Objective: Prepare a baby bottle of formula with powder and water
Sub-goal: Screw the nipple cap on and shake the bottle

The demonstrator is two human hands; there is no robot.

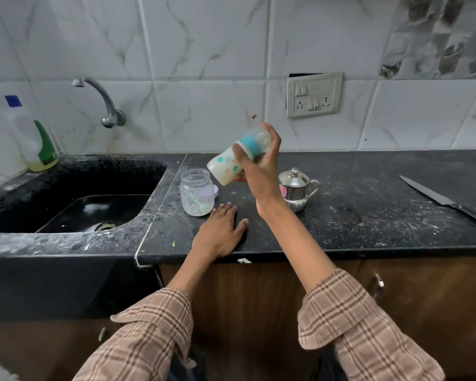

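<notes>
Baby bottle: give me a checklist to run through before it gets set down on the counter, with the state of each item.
1. Grip: right hand is wrapped around the baby bottle, held tilted in the air above the counter. Ok.
2. Cap: the blue ring and clear cap are on the bottle. Ok; how tight, cannot tell.
3. Contents: milky white liquid fills the body. Whether it is fully mixed, cannot tell.
4. Landing spot: bare counter lies between the powder jar and the steel jug. Ok.
5. Left hand: flat on the counter, holding nothing. Ok.
6. Powder jar: open, with the scoop inside. Not ok.
</notes>
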